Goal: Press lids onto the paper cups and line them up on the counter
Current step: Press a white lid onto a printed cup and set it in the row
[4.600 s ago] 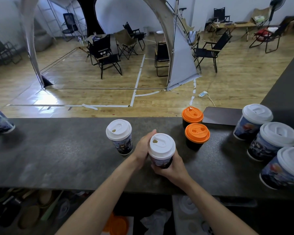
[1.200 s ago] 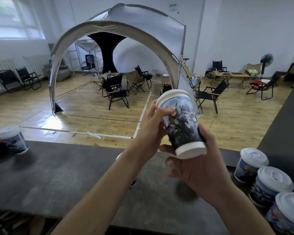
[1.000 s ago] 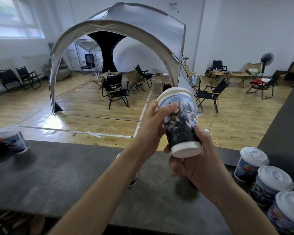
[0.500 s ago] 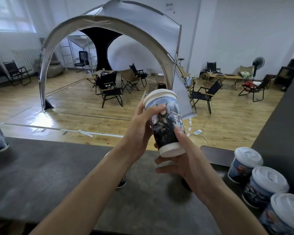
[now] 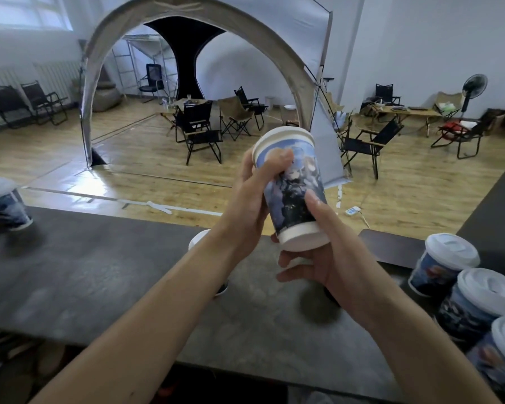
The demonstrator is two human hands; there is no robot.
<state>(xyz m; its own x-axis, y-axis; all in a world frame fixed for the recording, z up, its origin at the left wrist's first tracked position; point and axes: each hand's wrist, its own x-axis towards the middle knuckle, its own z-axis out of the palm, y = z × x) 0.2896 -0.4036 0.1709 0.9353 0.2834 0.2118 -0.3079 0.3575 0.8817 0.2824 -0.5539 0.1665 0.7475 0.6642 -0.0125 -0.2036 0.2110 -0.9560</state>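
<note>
A printed paper cup [image 5: 293,189] with a white lid [image 5: 283,135] is held tilted above the dark worktop [image 5: 99,275], clasped by both hands. The left hand [image 5: 248,205] is wrapped on the upper wall at 9 o'clock, fingers clamped; the right hand [image 5: 330,258] grips the base. Three lidded cups [image 5: 475,298] are lined up at 4 o'clock; another cup [image 5: 5,204] stands at 9 o'clock.

tent [image 5: 277,39] arched, on wood floor [image 5: 134,158] | folding chairs [image 5: 200,132] inside and beside | fan [image 5: 474,87] far right | window [image 5: 21,10] top left
</note>
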